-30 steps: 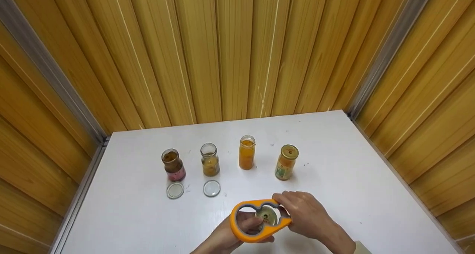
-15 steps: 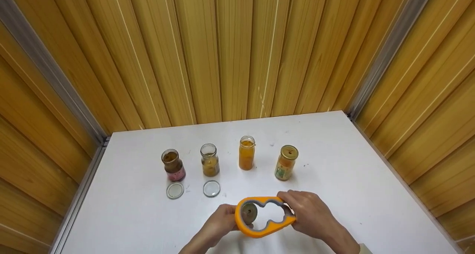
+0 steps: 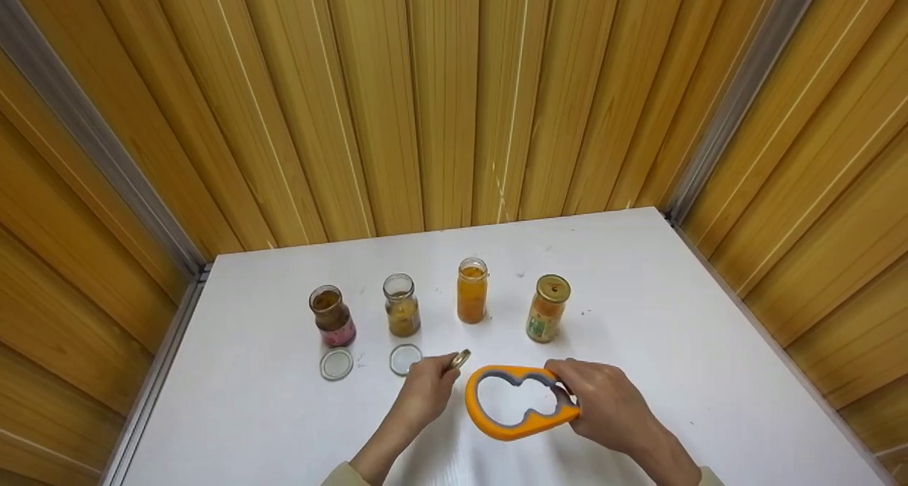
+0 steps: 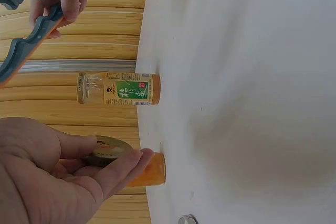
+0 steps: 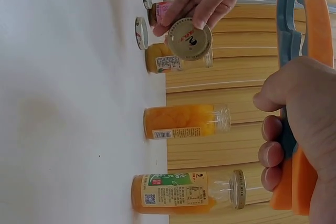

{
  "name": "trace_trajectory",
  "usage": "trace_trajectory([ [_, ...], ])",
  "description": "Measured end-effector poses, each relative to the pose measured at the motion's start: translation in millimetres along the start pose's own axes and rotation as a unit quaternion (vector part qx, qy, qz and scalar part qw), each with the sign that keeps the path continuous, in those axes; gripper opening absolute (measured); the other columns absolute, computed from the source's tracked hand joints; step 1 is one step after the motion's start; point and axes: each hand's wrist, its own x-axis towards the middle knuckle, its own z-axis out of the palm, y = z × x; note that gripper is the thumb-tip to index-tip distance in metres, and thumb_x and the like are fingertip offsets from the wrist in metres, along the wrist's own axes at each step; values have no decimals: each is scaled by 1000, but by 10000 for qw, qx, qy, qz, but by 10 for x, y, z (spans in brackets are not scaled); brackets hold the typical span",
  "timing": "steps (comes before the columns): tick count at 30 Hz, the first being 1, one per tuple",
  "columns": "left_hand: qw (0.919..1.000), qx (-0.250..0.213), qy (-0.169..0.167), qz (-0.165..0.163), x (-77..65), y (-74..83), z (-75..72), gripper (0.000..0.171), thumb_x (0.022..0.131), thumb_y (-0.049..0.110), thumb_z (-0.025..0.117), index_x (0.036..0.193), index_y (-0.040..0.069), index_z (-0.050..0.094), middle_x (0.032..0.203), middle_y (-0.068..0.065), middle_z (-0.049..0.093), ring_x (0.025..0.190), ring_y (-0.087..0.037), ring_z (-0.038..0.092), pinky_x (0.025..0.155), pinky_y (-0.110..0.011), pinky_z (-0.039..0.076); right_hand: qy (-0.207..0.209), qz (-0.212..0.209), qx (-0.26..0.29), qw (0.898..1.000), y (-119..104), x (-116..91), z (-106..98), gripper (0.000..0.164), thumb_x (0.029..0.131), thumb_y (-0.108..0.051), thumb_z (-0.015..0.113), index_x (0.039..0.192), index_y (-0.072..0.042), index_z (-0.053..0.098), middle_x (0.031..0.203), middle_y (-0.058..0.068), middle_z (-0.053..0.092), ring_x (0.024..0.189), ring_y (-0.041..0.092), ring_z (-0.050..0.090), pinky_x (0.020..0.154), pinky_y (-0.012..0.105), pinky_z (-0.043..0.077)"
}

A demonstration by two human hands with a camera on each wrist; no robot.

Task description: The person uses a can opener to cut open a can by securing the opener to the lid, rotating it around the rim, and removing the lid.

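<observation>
My left hand [image 3: 424, 392] pinches a gold jar lid [image 3: 460, 360] between thumb and fingers, tilted on edge above the table. In the right wrist view the printed top of this lid [image 5: 190, 39] faces the camera. My right hand [image 3: 606, 404] grips the handle end of an orange and grey jar opener [image 3: 489, 427], its loop holding nothing. Beyond the hands stands an open jar of orange fruit [image 3: 472, 298]. Right of it is a similar jar with a green label [image 3: 546, 312], its gold lid on.
An open dark jar with a pink label [image 3: 335, 323] and an open jar of yellow fruit [image 3: 403, 317] stand at the left. Before them two lids [image 3: 336, 365] lie on the white table [image 3: 241, 401]. Wood-patterned walls [image 3: 440, 103] enclose the back and sides.
The gold lid has come out of the jar opener's loop in my left hand, which has moved left and forward. The opener has shifted slightly right with my right hand.
</observation>
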Motion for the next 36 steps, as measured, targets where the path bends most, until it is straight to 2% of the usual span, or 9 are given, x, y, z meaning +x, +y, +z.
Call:
trace_trajectory([
  [5, 9906, 1055, 646, 587, 117, 27, 85, 31, 91, 6, 58, 122, 4, 60, 96, -3, 67, 76, -13, 56, 60, -26, 49, 5, 91, -14, 10000, 22, -18, 2, 36, 74, -9, 73, 102, -24, 57, 80, -21, 54, 60, -1, 49, 55, 19, 45],
  [8, 9790, 1594, 988, 795, 180, 18, 131, 27, 89, 5, 60, 116, 5, 64, 94, -4, 67, 82, -16, 61, 67, -32, 52, -40, 123, -18, 9999, 30, -19, 15, 35, 75, -10, 72, 103, -24, 57, 80, -21, 55, 61, -2, 49, 55, 19, 46],
  [13, 9573, 2269, 1387, 1137, 305, -34, 220, 17, 87, 3, 63, 103, 4, 66, 85, -8, 66, 77, -21, 65, 64, -34, 55, -120, 122, 31, 9998, 35, -16, 41, 34, 76, -10, 72, 103, -24, 56, 81, -20, 55, 62, -3, 49, 56, 19, 46],
  [19, 9262, 3336, 1425, 1026, 450, -86, 365, 26, 87, -1, 60, 113, 3, 64, 102, -18, 67, 83, -27, 67, 66, -34, 55, -110, 150, 100, 9998, 35, -39, 62, 37, 74, -9, 73, 103, -24, 56, 80, -21, 55, 60, -4, 48, 55, 18, 46],
  [22, 9079, 3862, 1293, 995, 494, -108, 405, 27, 87, 0, 57, 114, 3, 62, 100, -17, 66, 82, -25, 65, 69, -33, 54, -105, 138, 89, 9998, 30, -53, 68, 36, 74, -9, 72, 102, -25, 56, 79, -21, 54, 59, -4, 47, 53, 18, 44],
  [24, 9017, 4058, 1138, 965, 519, -115, 426, 27, 88, 1, 55, 115, 2, 61, 100, -17, 66, 86, -25, 64, 75, -33, 52, -131, 170, 58, 9998, 30, -59, 69, 34, 75, -10, 72, 101, -25, 56, 78, -22, 52, 59, -4, 45, 53, 18, 43],
  [27, 8972, 4190, 947, 1028, 535, -127, 464, 28, 89, 2, 53, 116, 0, 59, 99, -16, 66, 93, -25, 62, 83, -33, 49, -182, 229, 35, 9996, 34, -68, 66, 33, 76, -11, 71, 101, -25, 56, 77, -22, 51, 59, -3, 46, 53, 19, 42],
  [29, 8987, 4190, 844, 984, 541, -128, 495, 30, 89, 2, 53, 118, 0, 58, 103, -16, 66, 99, -26, 61, 87, -36, 47, -255, 289, 59, 9992, 36, -72, 62, 33, 76, -11, 72, 102, -25, 56, 78, -22, 52, 59, -2, 49, 54, 19, 44],
  [36, 8963, 4270, 879, 811, 580, -108, 569, 26, 89, 3, 56, 114, 3, 63, 112, -21, 61, 95, -32, 59, 77, -37, 52, -410, 383, 86, 9984, 38, -92, 57, 36, 76, -12, 73, 105, -25, 55, 81, -21, 55, 62, -5, 48, 57, 20, 47],
])
